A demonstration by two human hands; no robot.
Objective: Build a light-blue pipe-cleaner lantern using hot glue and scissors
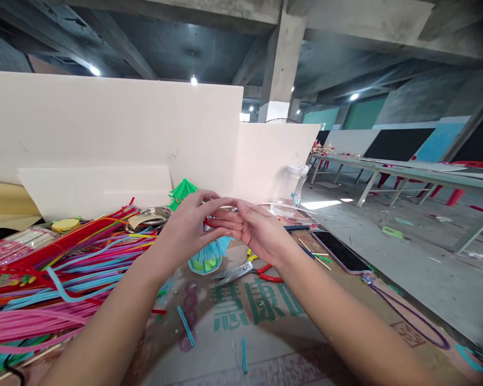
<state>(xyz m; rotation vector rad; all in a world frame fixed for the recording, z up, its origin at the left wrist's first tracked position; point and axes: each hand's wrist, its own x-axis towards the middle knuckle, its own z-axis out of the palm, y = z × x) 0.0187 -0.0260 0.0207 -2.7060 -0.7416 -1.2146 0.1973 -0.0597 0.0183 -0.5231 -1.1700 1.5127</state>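
My left hand and my right hand meet in front of me, fingers curled and pinched together around a small pipe-cleaner model. The model has a light blue fringe, a red strand near my fingertips and a yellow-green base. It stands on the cardboard-covered table. My fingers hide its top. A green pipe-cleaner piece stands just behind my left hand.
A heap of coloured pipe cleaners fills the left. Red-handled pliers, a phone, a clear jar, a metal dish and a purple cable lie about. White boards wall off the back.
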